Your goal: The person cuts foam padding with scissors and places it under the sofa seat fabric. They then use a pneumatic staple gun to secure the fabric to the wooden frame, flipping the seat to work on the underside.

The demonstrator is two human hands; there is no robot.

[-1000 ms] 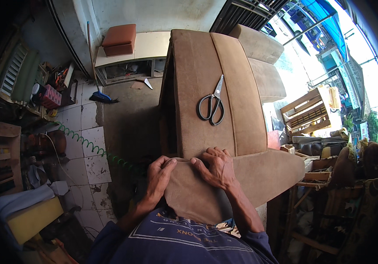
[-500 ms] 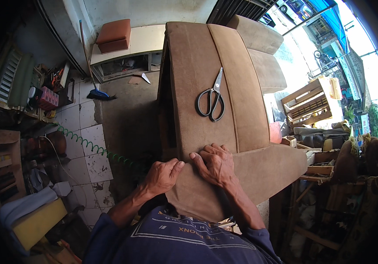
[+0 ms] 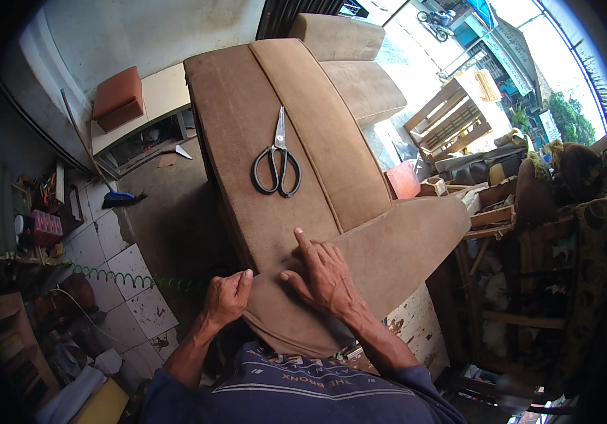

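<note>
The left flank of the brown upholstered sofa section sinks into shadow, and the shirt hides part of its near edge; it lies directly before the person. At its near left corner is the left hand, fingers curled in against the thumb; whether cloth is pinched inside cannot be told. The right hand rests on the fabric, fingers loosely spread, palm out of sight. Counted: one pair of black-handled scissors on top, two brown padded blocks beyond, one reddish-brown ottoman on a white counter, one green coiled hose, partly lost in darkness.
</note>
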